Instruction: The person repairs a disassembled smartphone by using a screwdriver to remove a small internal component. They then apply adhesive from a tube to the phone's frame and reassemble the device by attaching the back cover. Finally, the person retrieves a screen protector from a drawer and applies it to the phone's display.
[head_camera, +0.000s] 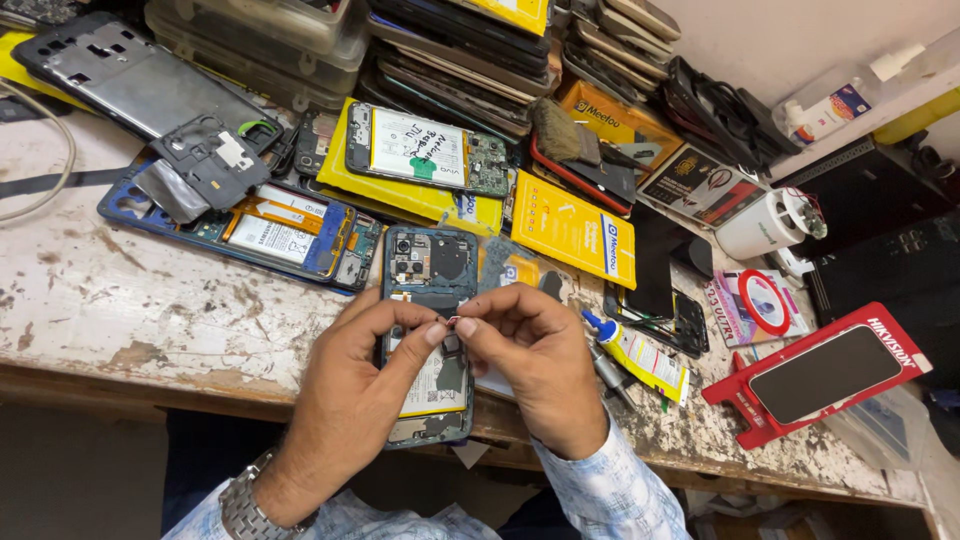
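Note:
An opened phone lies back-up on the worn bench, its battery and circuit board exposed. Above its lower half my left hand and my right hand meet fingertip to fingertip. Between the thumbs and forefingers both hands pinch a tiny part with a reddish tip. A metal watch sits on my left wrist. The hands hide the middle of the phone.
Another opened blue phone lies at left with loose black covers. Yellow packets, a glue tube, a brush, a red holder with a dark phone and stacks of phones crowd the back and right.

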